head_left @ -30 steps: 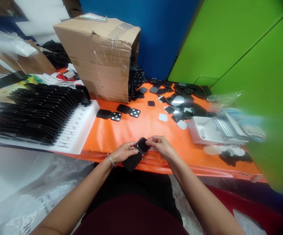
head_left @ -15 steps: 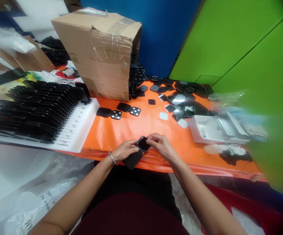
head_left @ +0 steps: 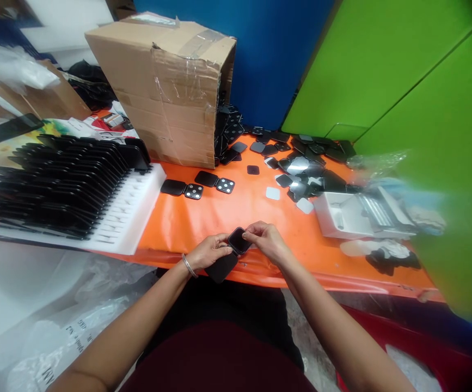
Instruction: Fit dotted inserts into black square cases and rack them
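Note:
Over the table's front edge, a black two-part hinged plate [head_left: 221, 268] is held up between both hands. Its larger flat part hangs toward my body, and the smaller square part with a pale rim points away. My left hand [head_left: 210, 252], with a bracelet at the wrist, is closed on the plate near the joint, thumb on top. The fingers of my right hand [head_left: 267, 239] are closed on the right side of the small square part. Whether a thin insert lies under those fingertips cannot be made out. Two similar hinged plates [head_left: 206, 178] lie farther back, their small squares showing pale dots.
A white foam rack [head_left: 138, 209] on the left holds many upright black plates. Behind stands a cardboard box [head_left: 170, 98], with dotted black pieces at its open side. Loose black squares [head_left: 284, 181] and a white open box [head_left: 337, 220] lie right on the orange table [head_left: 236, 209].

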Demonstrator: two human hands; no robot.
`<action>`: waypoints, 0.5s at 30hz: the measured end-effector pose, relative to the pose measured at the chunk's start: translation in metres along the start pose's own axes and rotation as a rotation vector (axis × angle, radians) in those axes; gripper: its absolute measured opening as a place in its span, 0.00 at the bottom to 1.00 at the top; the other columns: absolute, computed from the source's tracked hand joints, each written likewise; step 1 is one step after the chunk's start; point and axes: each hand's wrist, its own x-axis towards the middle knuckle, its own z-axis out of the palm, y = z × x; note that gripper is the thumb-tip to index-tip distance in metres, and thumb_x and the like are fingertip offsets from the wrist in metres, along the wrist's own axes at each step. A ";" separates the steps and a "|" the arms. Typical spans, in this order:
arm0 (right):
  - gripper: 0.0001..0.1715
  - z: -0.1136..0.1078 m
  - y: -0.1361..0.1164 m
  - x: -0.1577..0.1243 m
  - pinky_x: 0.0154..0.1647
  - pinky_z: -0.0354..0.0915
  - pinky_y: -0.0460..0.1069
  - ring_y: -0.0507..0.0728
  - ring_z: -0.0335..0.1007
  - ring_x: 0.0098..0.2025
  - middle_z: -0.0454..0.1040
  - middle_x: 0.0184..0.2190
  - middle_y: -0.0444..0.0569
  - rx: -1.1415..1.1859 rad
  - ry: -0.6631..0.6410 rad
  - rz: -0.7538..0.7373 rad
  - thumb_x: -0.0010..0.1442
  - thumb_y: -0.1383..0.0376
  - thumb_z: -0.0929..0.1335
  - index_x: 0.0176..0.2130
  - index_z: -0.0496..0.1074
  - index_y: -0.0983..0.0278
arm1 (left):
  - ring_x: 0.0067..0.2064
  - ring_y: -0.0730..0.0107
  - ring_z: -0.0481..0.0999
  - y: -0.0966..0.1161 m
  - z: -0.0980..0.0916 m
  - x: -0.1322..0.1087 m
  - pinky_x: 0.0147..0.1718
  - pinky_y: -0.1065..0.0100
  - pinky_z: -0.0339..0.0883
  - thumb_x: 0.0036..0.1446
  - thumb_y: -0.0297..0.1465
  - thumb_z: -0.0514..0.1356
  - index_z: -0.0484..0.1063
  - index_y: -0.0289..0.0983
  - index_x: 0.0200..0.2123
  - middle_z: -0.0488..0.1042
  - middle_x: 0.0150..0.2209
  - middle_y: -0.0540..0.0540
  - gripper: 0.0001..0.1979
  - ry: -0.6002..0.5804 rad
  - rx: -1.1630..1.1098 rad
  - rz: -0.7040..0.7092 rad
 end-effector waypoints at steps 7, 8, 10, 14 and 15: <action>0.10 0.004 0.009 -0.003 0.27 0.63 0.49 0.53 0.64 0.26 0.68 0.23 0.45 -0.116 0.079 -0.045 0.49 0.59 0.68 0.23 0.68 0.63 | 0.36 0.65 0.74 -0.001 0.000 -0.001 0.34 0.70 0.64 0.51 0.39 0.64 0.66 0.30 0.52 0.75 0.34 0.43 0.28 0.006 -0.018 0.010; 0.10 0.004 0.009 -0.003 0.27 0.63 0.49 0.53 0.64 0.26 0.68 0.23 0.45 -0.117 0.081 -0.047 0.49 0.59 0.68 0.24 0.68 0.63 | 0.36 0.65 0.74 -0.001 0.000 -0.001 0.34 0.71 0.64 0.51 0.39 0.64 0.66 0.30 0.52 0.75 0.34 0.43 0.28 0.007 -0.018 0.008; 0.10 0.005 0.009 -0.003 0.28 0.63 0.49 0.54 0.65 0.27 0.68 0.23 0.45 -0.133 0.090 -0.058 0.49 0.60 0.68 0.23 0.67 0.63 | 0.36 0.65 0.74 -0.002 0.000 -0.001 0.33 0.71 0.63 0.51 0.39 0.64 0.66 0.30 0.51 0.75 0.33 0.43 0.28 0.008 -0.016 0.008; 0.09 0.006 0.007 -0.004 0.32 0.62 0.50 0.55 0.65 0.30 0.68 0.26 0.46 -0.248 0.112 -0.112 0.50 0.62 0.67 0.22 0.66 0.63 | 0.37 0.66 0.75 0.000 0.001 -0.003 0.33 0.72 0.64 0.50 0.40 0.65 0.66 0.31 0.51 0.75 0.35 0.43 0.28 0.004 -0.027 0.018; 0.09 0.007 0.006 -0.005 0.33 0.62 0.50 0.55 0.64 0.30 0.67 0.26 0.46 -0.285 0.115 -0.126 0.51 0.63 0.67 0.22 0.66 0.63 | 0.36 0.66 0.75 0.001 0.002 -0.004 0.32 0.73 0.64 0.51 0.40 0.65 0.67 0.31 0.51 0.75 0.35 0.42 0.27 0.011 -0.033 0.014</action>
